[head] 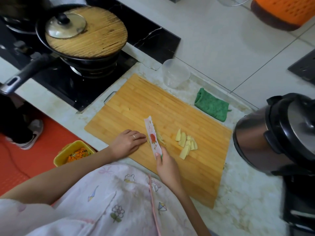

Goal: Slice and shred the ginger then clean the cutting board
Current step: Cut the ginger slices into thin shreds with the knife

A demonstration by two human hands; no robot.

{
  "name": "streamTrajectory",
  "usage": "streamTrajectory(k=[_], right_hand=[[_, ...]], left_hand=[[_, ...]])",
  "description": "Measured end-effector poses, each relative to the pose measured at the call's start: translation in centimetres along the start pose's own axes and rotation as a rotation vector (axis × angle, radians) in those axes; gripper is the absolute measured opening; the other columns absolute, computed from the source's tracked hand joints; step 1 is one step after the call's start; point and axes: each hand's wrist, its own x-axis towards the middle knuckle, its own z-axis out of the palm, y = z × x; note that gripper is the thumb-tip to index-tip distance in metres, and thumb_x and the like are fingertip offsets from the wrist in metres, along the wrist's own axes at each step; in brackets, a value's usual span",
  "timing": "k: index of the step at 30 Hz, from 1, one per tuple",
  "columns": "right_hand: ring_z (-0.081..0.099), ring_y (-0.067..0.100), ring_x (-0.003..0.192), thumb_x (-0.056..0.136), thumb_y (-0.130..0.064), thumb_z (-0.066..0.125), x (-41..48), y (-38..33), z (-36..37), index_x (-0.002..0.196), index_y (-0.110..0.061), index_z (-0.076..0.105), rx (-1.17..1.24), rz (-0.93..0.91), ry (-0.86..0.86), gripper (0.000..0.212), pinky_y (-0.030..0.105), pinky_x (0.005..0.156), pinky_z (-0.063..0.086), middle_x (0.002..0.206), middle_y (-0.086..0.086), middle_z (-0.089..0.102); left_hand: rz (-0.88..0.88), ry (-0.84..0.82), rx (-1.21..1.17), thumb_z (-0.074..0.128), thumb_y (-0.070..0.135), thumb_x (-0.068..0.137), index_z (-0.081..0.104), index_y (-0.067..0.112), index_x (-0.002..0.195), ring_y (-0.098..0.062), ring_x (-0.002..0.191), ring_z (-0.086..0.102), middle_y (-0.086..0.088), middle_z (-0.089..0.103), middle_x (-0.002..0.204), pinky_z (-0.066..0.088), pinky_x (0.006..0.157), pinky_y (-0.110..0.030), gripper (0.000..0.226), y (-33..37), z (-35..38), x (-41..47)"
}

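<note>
A person is standing at the counter (247, 193) and working on a bamboo cutting board (170, 108) that is lying at an angle.

The right hand (166, 166) is gripping the knife (152, 137) by its handle, fingers curled round it. The floral-print blade is standing edge-down on the board's 7 o'clock area and pointing toward 11 o'clock.

The left hand (127, 143) is lying flat on the board at the blade's 9 o'clock side, fingers nearly straight and holding nothing, tips just beside the blade.

A small ginger piece (160, 137) is showing at the blade's 3 o'clock side, touching it; most of it is hidden, so the cut state is unclear.

A pile of ginger slices (187, 143) is sitting at the board's 4 o'clock area, apart from the knife.

- A green cloth (212, 104) is lying folded off the board at 2 o'clock.
- A clear cup (175, 74) is standing at 12 o'clock.
- A black pan (42, 31) is sitting on the stove (68, 86) at 10 o'clock, a wooden lid (102, 34) covering it.
- A cooker (281, 133) is standing at 3 o'clock.
- A yellow bin (64, 154) holding orange scraps is sitting on the floor at 8 o'clock.
</note>
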Motion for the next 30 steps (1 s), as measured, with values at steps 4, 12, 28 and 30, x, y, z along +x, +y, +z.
streamTrajectory(k=[4,12,28,30], right_hand=[[0.063,0.024,0.096,0.101,-0.027,0.038,0.4,-0.2,-0.1,0.140,-0.024,0.041,-0.036,0.011,0.008,0.039,0.032,0.072,0.045,0.113,0.003,0.067],[0.048,0.017,0.061,0.101,-0.021,0.035,0.3,-0.6,-0.6,0.139,-0.020,0.042,-0.185,-0.032,0.053,0.039,0.025,0.047,0.028,0.079,0.006,0.064],[0.063,0.026,0.081,0.100,-0.015,0.034,0.0,-2.0,-0.8,0.136,-0.017,0.039,-0.263,-0.037,-0.011,0.037,0.025,0.045,0.023,0.094,0.010,0.066],[0.063,0.026,0.080,0.100,-0.015,0.034,0.0,-2.1,-0.8,0.137,-0.018,0.038,-0.259,-0.036,-0.010,0.038,0.024,0.044,0.023,0.093,0.010,0.066]], left_hand=[[-0.016,-0.020,0.008,0.025,0.028,0.103,0.068,0.014,0.114,-0.020,0.103,0.054,-0.001,0.065,0.118,0.041,0.079,-0.032,0.046,0.2,-0.1,0.1],[-0.023,-0.037,-0.013,0.028,0.026,0.102,0.069,0.014,0.114,-0.019,0.100,0.054,-0.001,0.066,0.116,0.041,0.079,-0.033,0.044,0.2,-0.3,0.0],[-0.031,-0.111,-0.029,0.045,0.023,0.089,0.068,0.013,0.117,-0.019,0.102,0.053,0.000,0.065,0.120,0.040,0.081,-0.034,0.038,-0.2,-0.4,0.0],[-0.034,-0.115,-0.030,0.044,0.024,0.090,0.068,0.013,0.117,-0.019,0.102,0.054,0.000,0.066,0.119,0.040,0.081,-0.034,0.037,-0.2,-0.5,0.0]])
